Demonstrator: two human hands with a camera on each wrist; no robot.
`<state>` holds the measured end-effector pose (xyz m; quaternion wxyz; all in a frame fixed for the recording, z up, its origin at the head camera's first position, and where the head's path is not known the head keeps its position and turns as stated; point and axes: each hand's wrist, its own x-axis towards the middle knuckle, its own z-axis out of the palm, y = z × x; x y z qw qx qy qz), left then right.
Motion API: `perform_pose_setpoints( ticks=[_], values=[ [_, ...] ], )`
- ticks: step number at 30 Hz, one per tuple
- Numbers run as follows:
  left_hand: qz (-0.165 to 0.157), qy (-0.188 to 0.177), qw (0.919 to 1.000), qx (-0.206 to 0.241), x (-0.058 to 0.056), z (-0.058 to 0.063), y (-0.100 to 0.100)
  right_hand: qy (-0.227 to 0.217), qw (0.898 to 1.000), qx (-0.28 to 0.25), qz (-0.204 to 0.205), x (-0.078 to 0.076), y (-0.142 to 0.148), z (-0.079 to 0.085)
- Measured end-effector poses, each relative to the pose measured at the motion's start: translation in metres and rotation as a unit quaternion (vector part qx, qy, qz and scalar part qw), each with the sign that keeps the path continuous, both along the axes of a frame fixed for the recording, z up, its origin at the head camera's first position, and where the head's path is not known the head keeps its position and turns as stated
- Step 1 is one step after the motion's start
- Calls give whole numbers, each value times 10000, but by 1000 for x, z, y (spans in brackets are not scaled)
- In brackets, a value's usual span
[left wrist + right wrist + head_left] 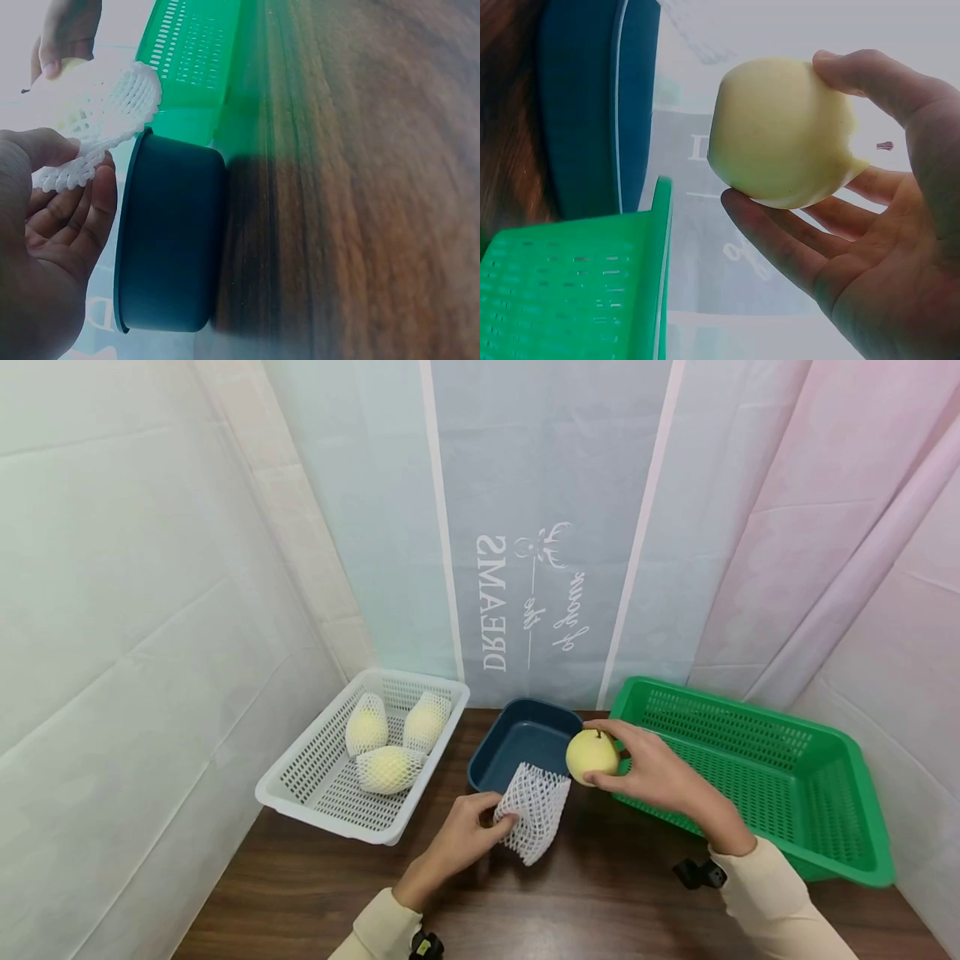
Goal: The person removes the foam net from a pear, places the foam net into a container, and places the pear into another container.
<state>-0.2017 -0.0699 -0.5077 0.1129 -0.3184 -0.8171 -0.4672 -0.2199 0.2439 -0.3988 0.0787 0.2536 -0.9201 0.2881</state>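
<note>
A white foam net sleeve (536, 810) is pinched at its near left side by my left hand (467, 833), between thumb and fingers. In the left wrist view the foam net (124, 101) flares wide at its far end. My right hand (658, 770) grips a bare yellow pear (592, 757) with a short dark stem, just right of the net and apart from it in the head view. Seen from the right wrist, the pear (784, 135) sits between thumb and fingertips. Behind the net stands a dark blue bin (517, 745), partly hidden by it.
To the left, a white basket (322, 814) holds 3 pears in foam nets, one of them a netted pear (390, 769) at the front. A green basket (817, 735) stands to the right, under and beyond my right forearm. All stand on a dark wooden table (585, 893) before a curtain (555, 468).
</note>
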Motion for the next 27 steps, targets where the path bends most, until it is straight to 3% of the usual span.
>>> perform_pose_setpoints(
  ticks=[9,27],
  values=[
    [162,106,9998,43,-3,0,2,-164,9998,-122,-64,-6,9,4],
    [451,-122,9989,74,-9,10,10,-284,9991,11,-310,-21,27,14]
  ],
)
